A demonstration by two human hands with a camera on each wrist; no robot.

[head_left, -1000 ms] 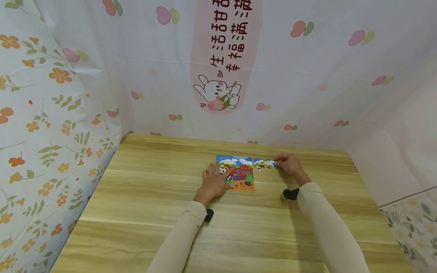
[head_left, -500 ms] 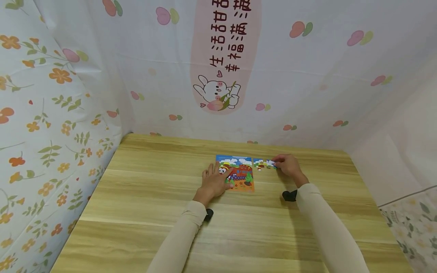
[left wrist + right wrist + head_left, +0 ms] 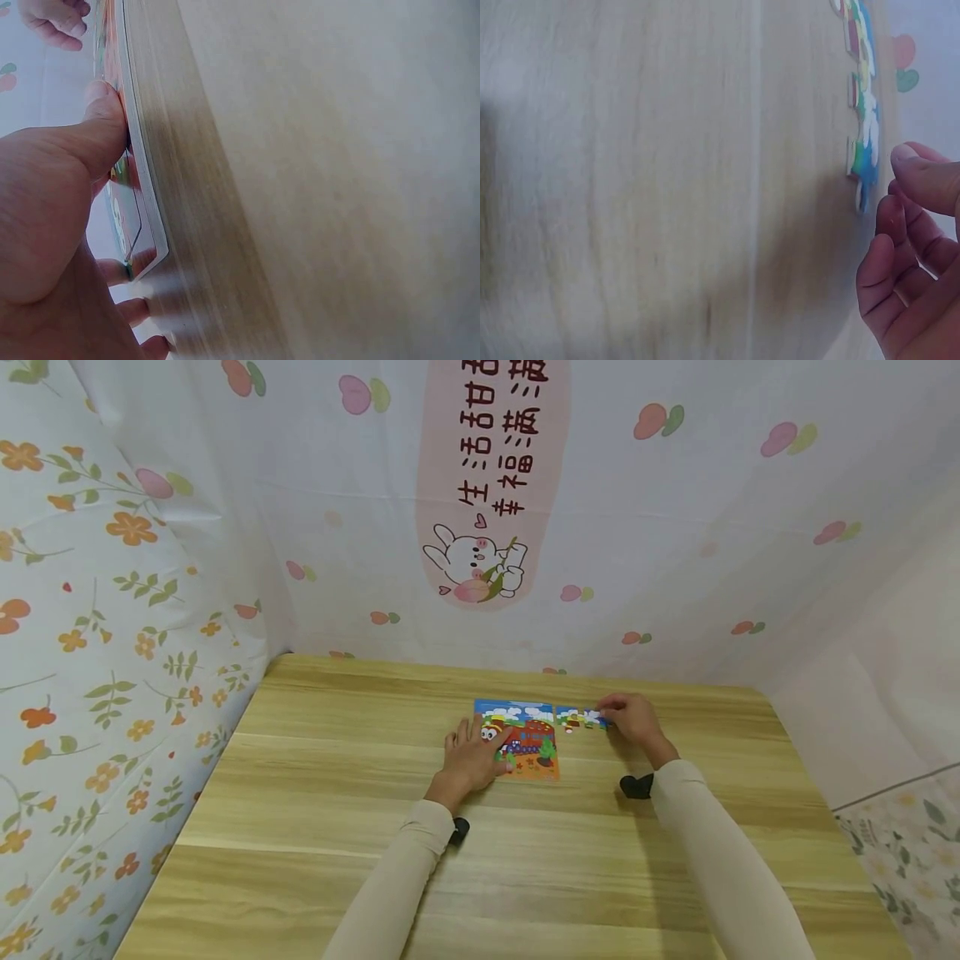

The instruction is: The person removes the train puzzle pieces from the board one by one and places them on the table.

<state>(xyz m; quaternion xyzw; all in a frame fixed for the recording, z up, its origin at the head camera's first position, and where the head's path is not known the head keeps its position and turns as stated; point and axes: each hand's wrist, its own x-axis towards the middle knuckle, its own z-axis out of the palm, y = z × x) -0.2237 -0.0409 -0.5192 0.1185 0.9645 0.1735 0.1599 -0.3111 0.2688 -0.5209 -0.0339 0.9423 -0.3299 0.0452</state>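
Note:
A picture puzzle board [image 3: 536, 739] showing a cartoon red train lies near the back of the table. My left hand [image 3: 470, 762] rests on its left part with fingers spread; in the left wrist view the thumb [image 3: 105, 120] lies along the board's edge. A short strip of jigsaw pieces [image 3: 570, 718], with sky and clouds, lies right of the board. My right hand [image 3: 633, 722] is at the strip's right end, fingertips at the pieces. In the right wrist view its fingers are loosely bent beside the end piece [image 3: 864, 161], with nothing visible between them.
The wood-grain table [image 3: 360, 793] runs back to a white printed cloth [image 3: 337, 527]. Another floral cloth [image 3: 112, 652] hangs along the left side. A black wrist strap part [image 3: 637, 787] sticks out by the right cuff, and another [image 3: 460, 832] by the left.
My right hand has shifted very slightly left and up at the end of the strip. The left hand stays on the board, and the view has tilted a little.

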